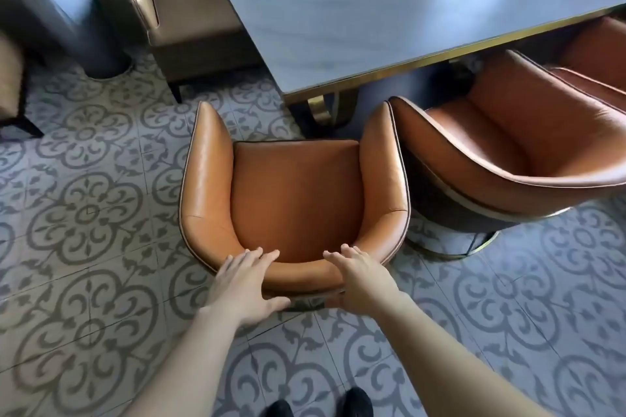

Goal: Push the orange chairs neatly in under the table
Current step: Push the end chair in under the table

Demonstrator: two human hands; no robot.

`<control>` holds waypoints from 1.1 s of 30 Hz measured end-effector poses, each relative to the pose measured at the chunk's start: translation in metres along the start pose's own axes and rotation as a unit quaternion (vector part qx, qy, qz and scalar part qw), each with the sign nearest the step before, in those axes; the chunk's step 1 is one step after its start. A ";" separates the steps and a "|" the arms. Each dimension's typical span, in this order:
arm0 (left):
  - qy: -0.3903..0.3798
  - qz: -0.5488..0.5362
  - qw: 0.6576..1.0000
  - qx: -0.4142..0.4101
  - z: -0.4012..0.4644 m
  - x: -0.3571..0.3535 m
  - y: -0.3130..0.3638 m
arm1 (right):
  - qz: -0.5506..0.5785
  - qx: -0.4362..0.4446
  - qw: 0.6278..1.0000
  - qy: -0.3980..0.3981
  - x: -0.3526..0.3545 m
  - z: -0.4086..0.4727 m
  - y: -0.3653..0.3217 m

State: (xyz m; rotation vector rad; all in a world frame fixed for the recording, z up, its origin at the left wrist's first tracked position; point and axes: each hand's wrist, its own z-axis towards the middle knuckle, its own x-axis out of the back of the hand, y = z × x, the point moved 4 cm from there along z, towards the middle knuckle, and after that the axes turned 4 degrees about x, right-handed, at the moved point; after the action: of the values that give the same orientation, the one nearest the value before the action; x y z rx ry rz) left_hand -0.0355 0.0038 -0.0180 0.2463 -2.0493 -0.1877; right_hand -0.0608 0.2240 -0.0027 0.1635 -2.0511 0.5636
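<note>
While the near orange chair (pixel 294 200) is standing just short of the table (pixel 389 20) at twelve o'clock, its seat still out on the patterned floor (pixel 91 213), both hands are gripping its curved backrest. The left hand (pixel 245 284) is draping spread fingers over the top rim, thumb reaching behind; the right hand (pixel 357 276) is doing likewise (fingers slightly closer together). A second orange chair (pixel 515 152) is sitting at two o'clock, angled, touching the first chair's arm. A brown sofa (pixel 176 10) is waiting at eleven o'clock.
</note>
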 end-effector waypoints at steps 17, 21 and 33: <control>-0.008 0.014 0.993 -0.121 0.049 -0.009 -0.016 | -0.106 -0.017 0.994 -0.016 -0.027 0.042 -0.005; -0.021 0.037 0.989 -0.141 0.052 -0.008 -0.015 | -0.108 -0.016 0.994 -0.024 -0.028 0.044 -0.003; 0.040 -0.001 0.991 -0.129 0.079 0.008 -0.007 | -0.095 -0.022 0.995 0.020 -0.002 0.069 0.015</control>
State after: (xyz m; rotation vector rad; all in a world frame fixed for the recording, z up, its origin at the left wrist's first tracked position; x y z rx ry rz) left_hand -0.1082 -0.0030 -0.0505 0.0931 -1.9224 -0.4341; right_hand -0.1186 0.2061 -0.0390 0.3148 -1.9813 0.3993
